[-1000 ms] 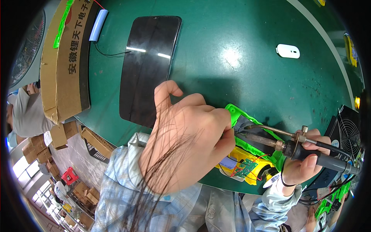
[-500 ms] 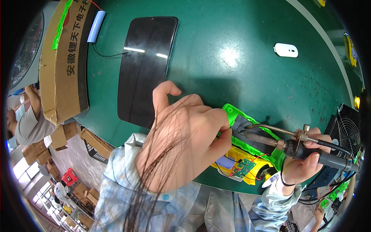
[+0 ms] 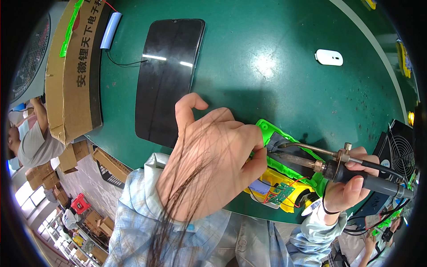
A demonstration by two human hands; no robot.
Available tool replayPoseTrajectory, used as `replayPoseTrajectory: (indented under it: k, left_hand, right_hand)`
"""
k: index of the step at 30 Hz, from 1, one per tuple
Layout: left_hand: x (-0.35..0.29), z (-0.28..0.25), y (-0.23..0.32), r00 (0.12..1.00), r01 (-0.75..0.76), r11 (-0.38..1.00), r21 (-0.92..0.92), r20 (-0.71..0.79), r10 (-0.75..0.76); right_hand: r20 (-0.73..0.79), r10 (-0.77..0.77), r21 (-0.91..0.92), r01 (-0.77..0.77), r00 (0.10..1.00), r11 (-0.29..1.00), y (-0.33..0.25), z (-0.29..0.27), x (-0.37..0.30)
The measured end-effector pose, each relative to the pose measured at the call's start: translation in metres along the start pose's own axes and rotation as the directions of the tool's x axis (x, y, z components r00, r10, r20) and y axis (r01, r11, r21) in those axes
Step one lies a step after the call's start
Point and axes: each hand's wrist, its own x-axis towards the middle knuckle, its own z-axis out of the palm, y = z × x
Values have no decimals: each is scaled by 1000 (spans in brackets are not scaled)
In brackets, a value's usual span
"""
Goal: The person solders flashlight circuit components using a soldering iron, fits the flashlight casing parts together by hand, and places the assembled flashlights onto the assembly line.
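My right hand (image 3: 349, 189) grips a soldering iron (image 3: 369, 181) with a thin metal feed tube (image 3: 307, 147) clamped along it. The iron's tip points left, over a green plastic housing (image 3: 267, 127) with a dark grey inside, close to my left fingertips. My left hand (image 3: 213, 160) is closed in a pinch at the housing's left end; what lies between thumb and finger is hidden. Just below sits a yellow housing (image 3: 289, 204) with a green circuit board (image 3: 281, 193), red wires and a blue-violet battery cell (image 3: 259, 187), partly behind my left hand.
A black phone-like slab (image 3: 171, 75) lies left of centre on the green table (image 3: 235, 58). A blue cell (image 3: 111, 30) with wires lies by a cardboard box (image 3: 66, 93). A white oval device (image 3: 329, 57) is at the far right; a black fan unit (image 3: 400, 151) stands nearer.
The soldering iron and its feed tube have shifted slightly left, toward my left fingertips. My left hand has barely moved.
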Motion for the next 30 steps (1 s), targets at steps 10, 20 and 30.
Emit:
replayPoseTrajectory:
  k: [10,20,30]
  left_hand:
    - [2,-7,11,996,-49,998,-38,-70,46]
    - [-3,-13,5,960,18,965,263,266,-90]
    - [-3,2,-33,965,-213,955,207,195,173]
  right_hand:
    - [-46,19,57,-17,999,998,-14,-8,5]
    - [303,139,221,-212,943,952,5,-12,3]
    - [212,84,208,-129,974,970,-10,-25,6]
